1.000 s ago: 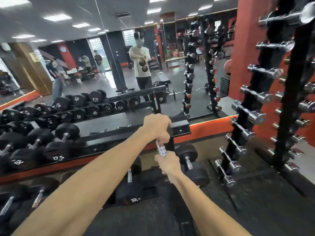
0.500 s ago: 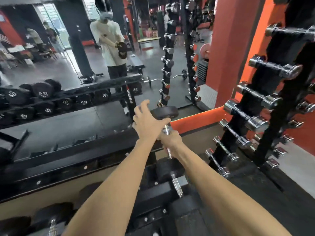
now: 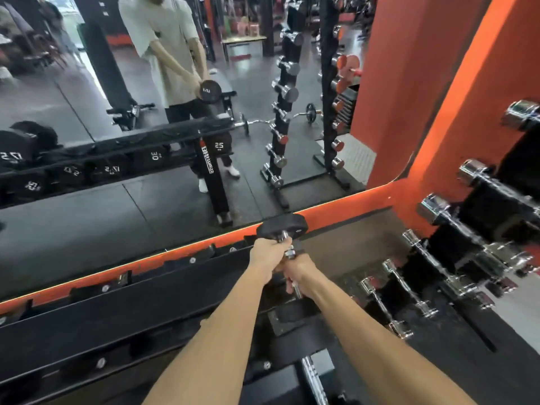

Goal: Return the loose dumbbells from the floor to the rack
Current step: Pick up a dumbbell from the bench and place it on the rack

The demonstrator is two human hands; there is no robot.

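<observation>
A black dumbbell [image 3: 283, 225] with a chrome handle hangs over the right end of the black rack [image 3: 122, 314]. Its far head points toward the mirror, and its near head is hidden behind my hands. My left hand [image 3: 267, 252] grips the upper part of the handle. My right hand [image 3: 298, 271] is wrapped around the handle just below it. The top rail under the dumbbell is bare. Another dumbbell [image 3: 314, 378] lies on a lower tier near the bottom edge.
A vertical stand of chrome dumbbells [image 3: 438, 273] rises at the right, close to my right arm. A wall mirror [image 3: 146, 200] with an orange frame runs behind the rack and reflects me. An orange wall [image 3: 409, 97] stands at the right.
I have stepped closer and the view has tilted down. The dumbbell, held in both hands, has moved forward and down over the rack's right end.
</observation>
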